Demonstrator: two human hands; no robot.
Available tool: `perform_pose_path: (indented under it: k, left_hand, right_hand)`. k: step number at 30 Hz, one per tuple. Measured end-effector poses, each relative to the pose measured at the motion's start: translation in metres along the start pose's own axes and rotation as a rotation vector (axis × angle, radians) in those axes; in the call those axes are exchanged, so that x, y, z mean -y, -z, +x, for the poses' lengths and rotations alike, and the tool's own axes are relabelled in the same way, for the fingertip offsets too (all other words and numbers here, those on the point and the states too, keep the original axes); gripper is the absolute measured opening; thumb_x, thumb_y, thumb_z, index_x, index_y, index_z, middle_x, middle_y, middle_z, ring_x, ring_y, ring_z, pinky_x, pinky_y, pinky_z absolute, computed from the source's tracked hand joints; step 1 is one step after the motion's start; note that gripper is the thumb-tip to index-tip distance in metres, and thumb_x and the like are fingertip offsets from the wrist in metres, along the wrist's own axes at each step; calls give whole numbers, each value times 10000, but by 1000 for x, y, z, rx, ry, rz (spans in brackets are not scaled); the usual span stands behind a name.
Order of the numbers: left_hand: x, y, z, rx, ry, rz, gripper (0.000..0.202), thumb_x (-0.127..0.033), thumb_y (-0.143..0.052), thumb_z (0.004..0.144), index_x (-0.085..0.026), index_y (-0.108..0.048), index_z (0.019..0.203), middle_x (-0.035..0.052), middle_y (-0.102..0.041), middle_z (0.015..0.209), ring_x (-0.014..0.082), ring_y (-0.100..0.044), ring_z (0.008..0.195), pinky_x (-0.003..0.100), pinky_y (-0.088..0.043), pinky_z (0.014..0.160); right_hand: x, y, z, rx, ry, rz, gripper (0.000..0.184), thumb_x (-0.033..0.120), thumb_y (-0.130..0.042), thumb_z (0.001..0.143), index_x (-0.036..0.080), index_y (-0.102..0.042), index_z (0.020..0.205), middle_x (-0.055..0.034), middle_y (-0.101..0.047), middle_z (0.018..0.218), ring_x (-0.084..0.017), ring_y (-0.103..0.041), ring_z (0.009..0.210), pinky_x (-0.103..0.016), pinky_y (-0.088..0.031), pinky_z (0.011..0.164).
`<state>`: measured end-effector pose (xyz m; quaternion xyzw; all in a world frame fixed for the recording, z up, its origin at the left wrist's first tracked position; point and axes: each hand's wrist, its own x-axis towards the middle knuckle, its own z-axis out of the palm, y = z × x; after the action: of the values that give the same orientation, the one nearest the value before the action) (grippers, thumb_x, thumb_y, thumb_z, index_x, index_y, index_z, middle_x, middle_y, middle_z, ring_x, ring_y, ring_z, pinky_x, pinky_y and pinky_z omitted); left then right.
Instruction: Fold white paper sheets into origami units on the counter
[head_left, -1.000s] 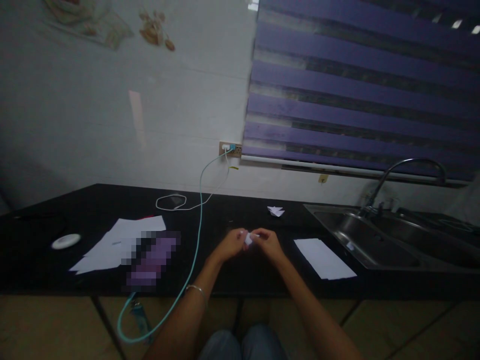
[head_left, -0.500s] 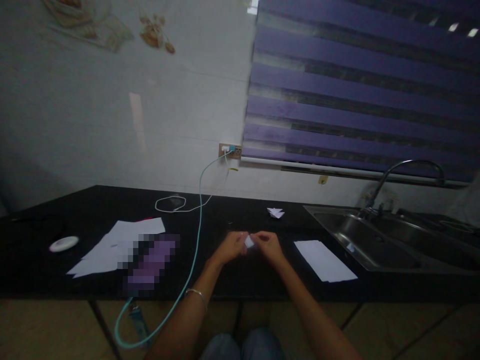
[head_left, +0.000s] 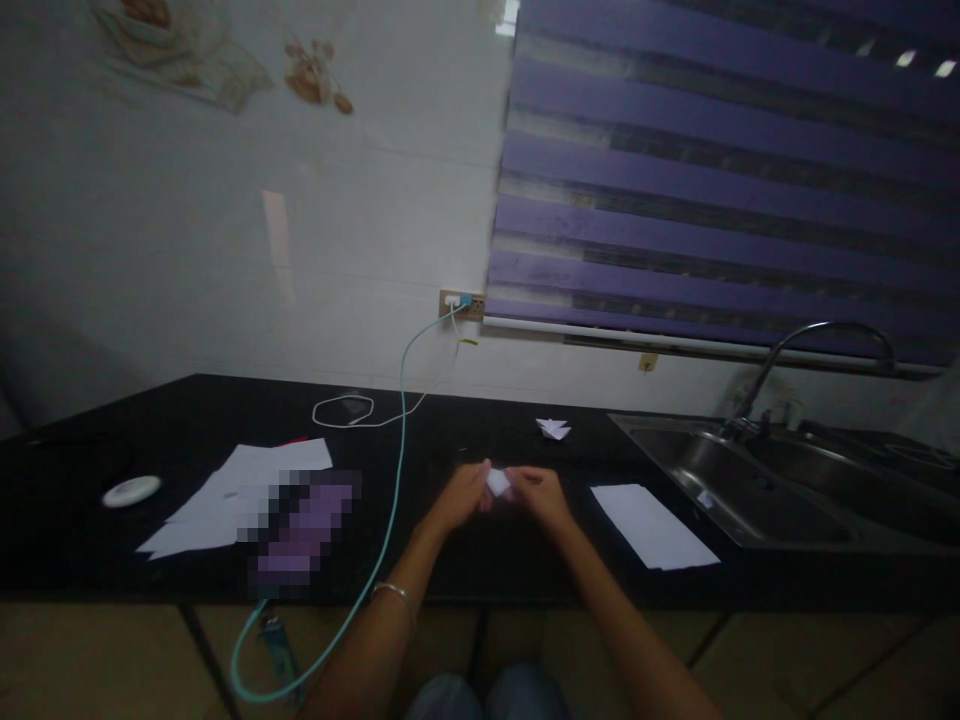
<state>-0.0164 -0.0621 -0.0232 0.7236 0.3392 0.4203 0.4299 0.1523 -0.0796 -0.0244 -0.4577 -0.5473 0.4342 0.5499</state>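
Observation:
Between my two hands, just above the black countertop [head_left: 450,560], is a small piece of folded white paper [head_left: 498,482]. My left hand [head_left: 466,492] pinches its left side, and the fingers of my right hand [head_left: 538,492] close on its right side. Beyond the hands lies a folded white paper shape [head_left: 553,429] with pointed ends. To the right of my right hand rests a stack of white paper sheets [head_left: 654,525]. The fingertips partly cover the folded paper, so its exact shape is unclear.
More white sheets [head_left: 214,490] lie at the left, partly under a blurred purple object [head_left: 307,530]. A turquoise cable [head_left: 397,450] runs from the wall socket [head_left: 462,304] over the counter's front edge. A white round object [head_left: 131,491] sits far left; a steel sink [head_left: 720,480] is at right.
More of the folded paper's white face now shows between my fingers, and the right fingers have shifted slightly outward. The whole view has moved a little.

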Motion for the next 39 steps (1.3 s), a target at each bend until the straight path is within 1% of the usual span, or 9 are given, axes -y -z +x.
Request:
perform_pose_path:
  k: [4,8,11,17,22,25,28,33,39]
  left_hand:
    - [2,0,0,26,16,-17,642,-611,-244,900,-136,-561,605,13,-529,451,111,-481,410,229,-355,489]
    - [5,0,4,63,28,-57,610,-598,-283,897,-123,-572,644,10,-530,441,101,-479,396,214,-328,463]
    - [7,1,7,74,74,-148,543,-588,-352,873,-120,-569,701,3,-536,449,97,-474,381,204,-303,430]
    - [4,4,8,44,106,-245,383,-509,-500,811,-131,-560,841,-14,-569,516,79,-476,396,175,-221,386]
    - [7,1,11,-79,174,-262,426,-543,-512,794,-155,-491,969,-8,-607,627,85,-511,424,165,-214,382]
    - [9,-2,11,-24,178,-192,491,-603,-431,819,-127,-534,883,11,-596,608,85,-490,419,186,-272,409]
    - [7,-5,8,60,125,-86,578,-640,-346,843,-111,-578,810,26,-591,588,97,-482,456,216,-343,475]
    - [3,-5,3,22,114,67,609,-637,-275,871,-124,-585,764,14,-560,595,116,-498,511,236,-363,524]
    - [4,-2,-2,97,-36,271,512,-488,-219,942,-141,-583,846,43,-602,726,146,-540,651,257,-401,650]
  right_hand:
    - [2,0,-1,15,43,37,563,479,-730,664,127,-640,1094,-23,-652,583,-154,-606,499,-258,-480,509]
    - [3,0,-2,-16,77,-20,446,479,-707,683,127,-664,955,-19,-641,563,-153,-601,491,-232,-447,476]
    - [1,0,-1,-50,62,-27,444,464,-714,675,132,-655,963,-21,-644,562,-161,-597,499,-234,-432,471]
    - [3,-2,0,-78,113,-52,309,412,-721,669,138,-688,807,-79,-702,734,-199,-642,640,-274,-475,571]
    - [12,-2,-2,-178,225,-132,251,389,-693,698,157,-724,790,-87,-720,803,-238,-663,767,-336,-508,710]
    - [13,-2,-3,-242,260,-159,229,370,-683,710,159,-731,785,-83,-722,798,-238,-662,774,-347,-506,734]
    - [13,-5,-5,-177,271,-180,220,367,-686,717,156,-727,764,-79,-717,781,-230,-655,759,-341,-500,729]
    - [11,-9,-7,-10,246,-129,255,399,-681,743,153,-704,806,-68,-701,794,-207,-635,750,-316,-484,722]
    - [9,-5,-6,145,152,-44,274,428,-676,753,157,-657,777,-14,-637,699,-143,-568,644,-251,-426,618]
